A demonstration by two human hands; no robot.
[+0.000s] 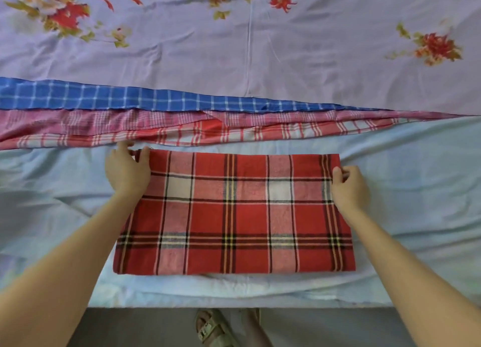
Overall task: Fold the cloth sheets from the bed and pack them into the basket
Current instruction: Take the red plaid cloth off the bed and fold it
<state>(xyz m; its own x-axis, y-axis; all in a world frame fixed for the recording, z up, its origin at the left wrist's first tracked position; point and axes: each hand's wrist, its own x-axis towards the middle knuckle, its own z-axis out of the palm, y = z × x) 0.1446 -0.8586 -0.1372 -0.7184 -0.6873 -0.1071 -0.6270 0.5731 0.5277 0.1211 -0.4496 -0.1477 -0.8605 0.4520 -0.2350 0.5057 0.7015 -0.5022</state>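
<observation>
Both hands, left hand and right hand, pinch the folded red plaid woven cloth at its far side edges, squaring it for another fold.

The red plaid cloth under your hands looks woven, matt and slightly fuzzy. Upper frame, the lilac floral sheet is thin smooth cotton, creased. The pale blue sheet looks soft, matt, wrinkled.
</observation>
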